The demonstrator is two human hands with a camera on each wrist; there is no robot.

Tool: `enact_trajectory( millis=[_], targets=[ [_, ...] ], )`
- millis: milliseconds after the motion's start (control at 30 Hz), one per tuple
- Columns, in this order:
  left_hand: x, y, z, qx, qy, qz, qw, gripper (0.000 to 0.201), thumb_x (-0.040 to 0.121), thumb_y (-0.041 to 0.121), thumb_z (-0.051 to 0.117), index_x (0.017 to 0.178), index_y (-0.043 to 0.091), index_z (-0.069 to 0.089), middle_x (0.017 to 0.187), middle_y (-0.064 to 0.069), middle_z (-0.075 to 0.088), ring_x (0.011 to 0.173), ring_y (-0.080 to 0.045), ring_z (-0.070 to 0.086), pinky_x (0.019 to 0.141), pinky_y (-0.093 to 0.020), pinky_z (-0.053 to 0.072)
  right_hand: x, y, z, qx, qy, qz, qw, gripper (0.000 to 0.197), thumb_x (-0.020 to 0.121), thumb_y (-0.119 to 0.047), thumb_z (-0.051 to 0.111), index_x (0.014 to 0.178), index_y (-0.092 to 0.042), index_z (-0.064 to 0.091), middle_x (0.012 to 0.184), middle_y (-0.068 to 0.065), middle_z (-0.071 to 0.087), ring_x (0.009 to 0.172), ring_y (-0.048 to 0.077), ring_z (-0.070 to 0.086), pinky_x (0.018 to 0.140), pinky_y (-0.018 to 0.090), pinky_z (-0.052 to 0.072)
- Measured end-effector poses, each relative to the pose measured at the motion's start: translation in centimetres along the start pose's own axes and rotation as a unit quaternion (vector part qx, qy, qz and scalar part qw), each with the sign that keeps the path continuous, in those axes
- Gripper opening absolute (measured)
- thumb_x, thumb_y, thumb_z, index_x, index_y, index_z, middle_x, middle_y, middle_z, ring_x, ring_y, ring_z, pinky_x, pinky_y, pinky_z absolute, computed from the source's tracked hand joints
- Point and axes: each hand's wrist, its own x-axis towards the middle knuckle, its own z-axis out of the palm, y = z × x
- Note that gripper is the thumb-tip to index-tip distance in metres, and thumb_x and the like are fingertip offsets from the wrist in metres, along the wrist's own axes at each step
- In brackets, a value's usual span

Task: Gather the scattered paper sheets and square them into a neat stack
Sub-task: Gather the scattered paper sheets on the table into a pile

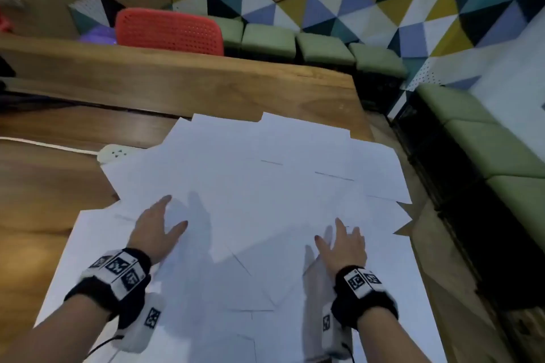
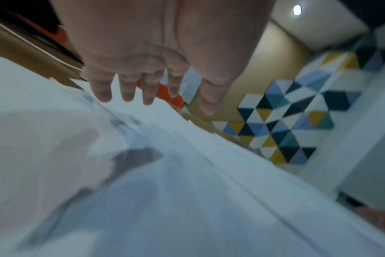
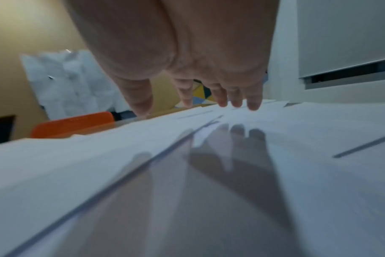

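Paper sheets point(image 1: 265, 174) everywhere, a big white overlapping sprawl across the wooden table point(image 1: 177, 88), no stack at all yet. Spread runs from the near edge by the person's body out to the far side, long axis roughly near-to-far, fanned wider on the right where corners poke over the table edge. Individual sheets point every which way; edges cross at odd angles, so no common heading.

Left hand point(image 1: 157, 228) is over the near-left part of the spread, fingers point(image 2: 127, 88) straight and splayed, nothing gripped. Left wrist view shows fingertips just above or barely at the paper; can't tell if they touch, pic's blurry.

Right hand point(image 1: 342, 244) is over the near-right part, fingers point(image 3: 253, 99) straight too, a bit closer together, holding nothing. Its shadow sits right under it in the right wrist view, so it's low, prob near contact.

Key relation: paper lies beneath both hands and outward from them, left, right and esp. ahead. Far sheets are well beyond either hand's fingertips; right hand looks nearer the overhanging right-side corners, left hand nearer the loose left edge by the white power strip point(image 1: 113, 153). My read: next move needs both palms sweeping inward, toward each other. Risk is sheets on the right slipping off the edge.
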Motion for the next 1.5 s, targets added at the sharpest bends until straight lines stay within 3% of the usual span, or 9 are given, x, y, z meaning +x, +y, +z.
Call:
enact_trajectory(
  millis=[233,367,467,567,800,933,1033,1300,1500],
  targets=[
    [1.1,2.2,4.2,0.191,-0.102,-0.029,0.976,0.080,0.086,0.067,0.023,0.147,0.030,-0.014,0.159,0.001,-0.012,0.146,-0.023,-0.009,0.112,-0.058,0.002,-0.6,-0.9,4.3,-0.203,-0.068,-0.080,0.973,0.085,0.079,-0.072,0.019,0.144,-0.034,-0.021,0.152,0.020,-0.029,0.141,0.041,-0.022,0.114,0.055,-0.006],
    [0.9,3.1,4.3,0.163,-0.054,-0.012,0.985,0.083,0.083,0.062,0.043,0.148,0.031,0.003,0.157,0.005,0.016,0.145,-0.020,0.011,0.111,-0.056,0.006,-1.6,-1.4,4.3,-0.219,-0.127,-0.215,0.943,0.085,0.075,-0.071,0.028,0.140,-0.046,-0.021,0.146,0.005,-0.038,0.141,0.035,-0.026,0.114,0.055,-0.009],
    [0.9,3.3,3.4,0.105,-0.003,-0.062,0.993,0.078,0.080,0.046,0.058,0.144,0.031,0.017,0.134,0.003,0.051,0.127,-0.020,0.041,0.106,-0.043,0.019,-1.2,-1.2,3.2,-0.100,-0.050,-0.182,0.977,0.085,0.075,-0.067,0.035,0.148,-0.035,0.006,0.159,0.005,0.004,0.145,0.026,0.007,0.117,0.042,0.014],
    [0.2,3.3,2.9,0.046,-0.051,-0.077,0.995,0.063,0.080,0.037,0.063,0.134,0.026,0.033,0.115,-0.002,0.062,0.106,-0.023,0.058,0.091,-0.034,0.038,-0.4,-1.2,2.4,0.009,0.012,-0.084,0.996,0.063,0.080,-0.043,0.060,0.133,-0.021,0.035,0.130,0.005,0.042,0.119,0.023,0.041,0.100,0.032,0.036],
    [-1.5,1.8,3.5,-0.152,-0.105,-0.075,0.980,0.019,0.081,0.019,0.065,0.098,0.023,0.056,0.091,-0.001,0.068,0.083,-0.022,0.066,0.077,-0.039,0.055,-1.4,-0.8,3.4,0.197,-0.132,-0.071,0.969,0.023,0.076,-0.022,0.070,0.091,-0.010,0.058,0.090,0.003,0.068,0.080,0.015,0.064,0.065,0.017,0.048],
    [-1.7,1.2,3.2,-0.146,-0.080,-0.075,0.983,0.013,0.086,0.011,0.058,0.082,0.023,0.059,0.072,-0.006,0.065,0.070,-0.023,0.059,0.067,-0.030,0.048,-1.1,0.4,3.7,0.289,-0.083,-0.047,0.953,0.070,0.062,-0.058,0.068,0.081,0.008,0.056,0.076,0.008,0.060,0.070,0.022,0.056,0.067,0.031,0.042],
    [-2.6,2.8,4.2,-0.125,-0.142,-0.054,0.980,0.014,0.089,0.011,0.049,0.088,0.017,0.061,0.077,-0.005,0.066,0.066,-0.018,0.057,0.058,-0.022,0.043,-1.6,-0.8,3.4,0.319,-0.166,-0.041,0.932,0.022,0.082,-0.024,0.068,0.099,-0.012,0.063,0.095,0.002,0.067,0.090,0.020,0.063,0.083,0.036,0.051],
    [3.3,1.3,-0.4,0.083,0.094,-0.123,0.984,0.062,0.086,0.034,0.057,0.140,0.020,0.033,0.143,-0.011,0.039,0.132,-0.034,0.031,0.105,-0.046,0.031,-0.2,0.7,2.3,0.380,-0.069,0.045,0.921,0.049,0.081,-0.009,0.069,0.124,0.006,0.050,0.125,0.021,0.058,0.100,0.029,0.055,0.090,0.035,0.042],
    [6.3,-1.0,-2.6,0.136,0.030,-0.193,0.971,0.072,0.082,0.041,0.059,0.140,0.015,0.026,0.136,-0.018,0.043,0.125,-0.038,0.038,0.096,-0.046,0.039,0.2,1.2,2.1,0.394,-0.078,0.047,0.914,0.047,0.082,-0.009,0.068,0.124,0.000,0.050,0.125,0.016,0.057,0.102,0.028,0.052,0.093,0.035,0.038]
  ],
)
